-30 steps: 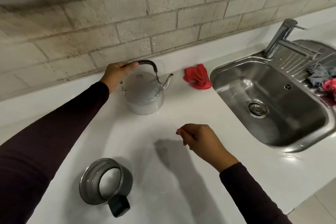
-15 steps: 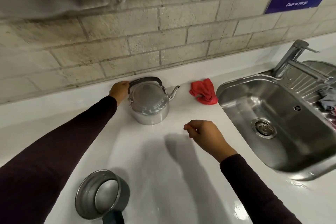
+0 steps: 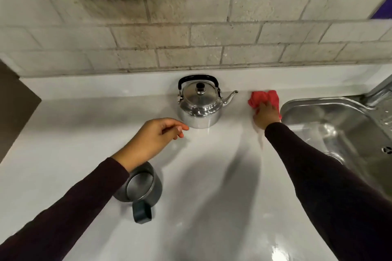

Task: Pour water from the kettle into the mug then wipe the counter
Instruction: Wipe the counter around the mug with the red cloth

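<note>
A shiny steel kettle (image 3: pixel 199 104) with a black handle stands upright at the back of the white counter (image 3: pixel 212 176), spout pointing right. A dark metal mug (image 3: pixel 141 184) sits near the front left, its handle toward me, partly under my left forearm. My left hand (image 3: pixel 152 140) hovers in front of the kettle, fingers loosely curled, holding nothing. My right hand (image 3: pixel 266 115) rests on a red cloth (image 3: pixel 263 97) lying at the counter's back, between the kettle and the sink; the fingers press onto the cloth.
A steel sink (image 3: pixel 339 129) fills the right side, its tap partly visible at the right edge. A tiled brick wall rises behind the counter. A dark panel stands at the far left edge.
My left hand let go of the kettle handle and drew back toward me. My right hand reached from mid-counter to the red cloth. The camera view shifted left.
</note>
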Available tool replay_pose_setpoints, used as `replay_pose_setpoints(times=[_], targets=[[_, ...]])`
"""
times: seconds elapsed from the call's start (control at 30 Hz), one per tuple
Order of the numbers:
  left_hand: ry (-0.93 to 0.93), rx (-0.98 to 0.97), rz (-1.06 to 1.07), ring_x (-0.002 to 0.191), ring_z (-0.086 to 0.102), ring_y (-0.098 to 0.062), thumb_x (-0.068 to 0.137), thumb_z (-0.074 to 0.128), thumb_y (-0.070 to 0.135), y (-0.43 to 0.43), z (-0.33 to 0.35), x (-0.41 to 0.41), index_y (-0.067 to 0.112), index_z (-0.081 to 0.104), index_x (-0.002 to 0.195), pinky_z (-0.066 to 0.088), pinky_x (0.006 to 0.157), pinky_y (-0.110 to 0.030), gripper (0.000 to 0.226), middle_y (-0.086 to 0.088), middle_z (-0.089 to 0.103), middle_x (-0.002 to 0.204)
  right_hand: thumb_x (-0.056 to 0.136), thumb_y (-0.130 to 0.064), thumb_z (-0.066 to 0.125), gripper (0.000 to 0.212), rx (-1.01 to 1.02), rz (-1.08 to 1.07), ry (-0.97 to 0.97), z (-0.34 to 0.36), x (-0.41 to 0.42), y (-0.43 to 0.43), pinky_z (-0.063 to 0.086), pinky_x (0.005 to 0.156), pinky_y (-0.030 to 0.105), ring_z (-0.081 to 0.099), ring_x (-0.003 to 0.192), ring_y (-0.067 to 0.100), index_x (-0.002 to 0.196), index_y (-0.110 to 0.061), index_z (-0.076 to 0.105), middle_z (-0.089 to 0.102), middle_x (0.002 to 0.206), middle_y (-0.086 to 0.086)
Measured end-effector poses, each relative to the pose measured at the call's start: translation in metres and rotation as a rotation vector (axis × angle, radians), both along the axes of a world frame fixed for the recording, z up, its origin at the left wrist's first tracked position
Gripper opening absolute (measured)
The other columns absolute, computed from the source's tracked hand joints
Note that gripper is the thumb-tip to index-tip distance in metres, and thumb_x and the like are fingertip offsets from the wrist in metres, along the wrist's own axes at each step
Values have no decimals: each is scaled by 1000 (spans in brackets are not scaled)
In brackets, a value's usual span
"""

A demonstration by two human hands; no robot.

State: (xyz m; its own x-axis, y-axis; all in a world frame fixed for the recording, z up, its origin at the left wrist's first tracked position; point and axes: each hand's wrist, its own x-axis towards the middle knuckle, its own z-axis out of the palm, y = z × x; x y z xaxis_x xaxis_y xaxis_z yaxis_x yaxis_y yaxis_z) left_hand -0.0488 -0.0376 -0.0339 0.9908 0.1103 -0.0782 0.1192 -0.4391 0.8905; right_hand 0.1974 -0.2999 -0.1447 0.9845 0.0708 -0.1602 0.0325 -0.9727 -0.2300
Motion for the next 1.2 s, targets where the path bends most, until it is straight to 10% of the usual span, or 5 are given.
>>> replay_pose_setpoints(times=[0.4, 0.7, 0.87, 1.07, 1.2], targets=[[-261, -93, 289, 82, 66, -1, 91, 55, 18, -18, -4, -83, 42, 71, 89, 45, 76, -4, 29, 14, 73, 82, 67, 3, 68, 18, 200, 174, -428, -20, -151, 18, 50, 65, 47, 57, 79, 46, 84, 0, 65, 61, 88, 28], [-267, -138, 605, 73, 66, -3, 91, 56, 20, -1, -50, -190, 43, 68, 82, 46, 69, -7, 28, 11, 71, 76, 72, -20, 71, 33, 174, 582, -213, -13, -341, 89, 55, 71, 43, 62, 90, 36, 105, -16, 67, 64, 109, 15], [-92, -213, 698, 74, 63, -1, 90, 57, 19, -13, -76, -194, 37, 63, 73, 47, 73, -26, 26, 16, 71, 78, 82, -34, 64, 36, 331, 477, -171, -5, -316, 91, 46, 92, 41, 50, 114, 34, 111, -13, 62, 57, 123, 11], [126, -472, 509, 94, 66, -1, 90, 54, 34, -36, -92, -182, 31, 71, 87, 51, 84, -24, 18, 14, 74, 92, 92, -39, 50, 72, 264, 558, -6, -30, -304, 102, 0, 121, 43, -9, 146, 31, 149, -14, 14, 3, 160, 13], [119, -637, 510, 63, 59, -7, 93, 47, 36, -34, -95, -164, 23, 59, 56, 52, 73, -23, 41, 7, 59, 56, 95, -36, 46, 66, 295, 521, -67, -40, -308, 107, -8, 117, 42, -19, 143, 31, 149, -18, 13, 0, 159, 16]])
